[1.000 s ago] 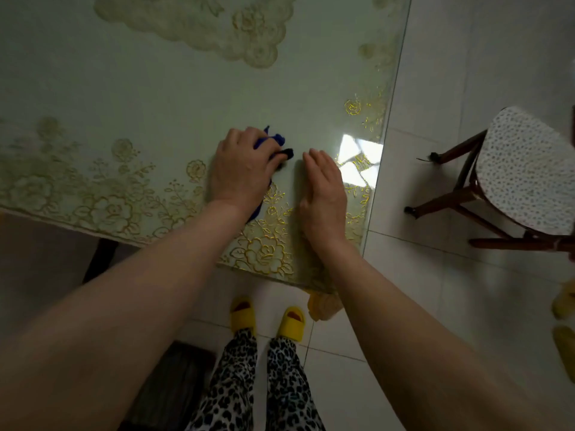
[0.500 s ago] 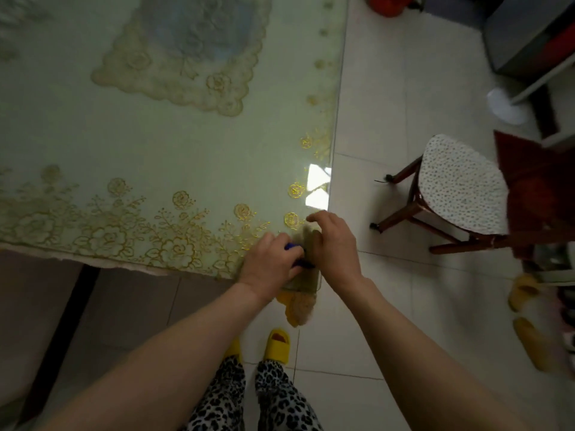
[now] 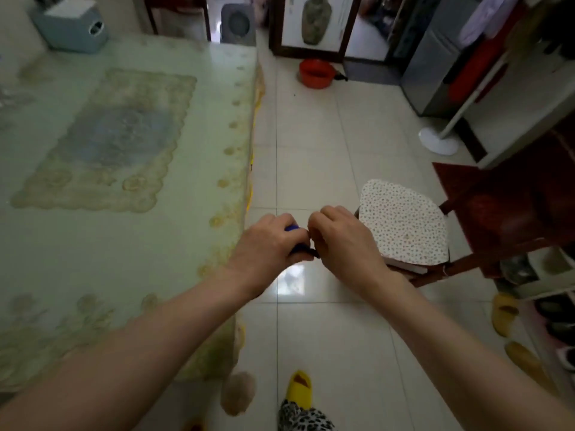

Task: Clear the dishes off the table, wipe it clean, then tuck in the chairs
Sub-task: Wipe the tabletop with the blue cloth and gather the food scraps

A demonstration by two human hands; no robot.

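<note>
My left hand [image 3: 267,244] grips a blue cloth [image 3: 292,229], mostly hidden inside the fist, held in the air just past the table's right edge. My right hand [image 3: 342,244] is right beside it with fingers curled, its fingertips at the cloth; whether they pinch it is hidden. The glass-topped table [image 3: 130,244] with gold floral lace lies to the left. A wooden chair with a spotted seat cushion [image 3: 404,222] stands out on the floor to the right, behind my right hand.
A grey-blue tissue box [image 3: 71,24] sits at the table's far corner. A red basin [image 3: 315,73] is on the floor ahead, a white fan base [image 3: 438,141] to the right. A shoe rack and yellow slippers [image 3: 504,312] line the right side. My slippered foot [image 3: 300,390] is below.
Both hands have left the table's corner and lifted over the floor beside it, the cloth bunched in my left hand. The view has swung up and right.
</note>
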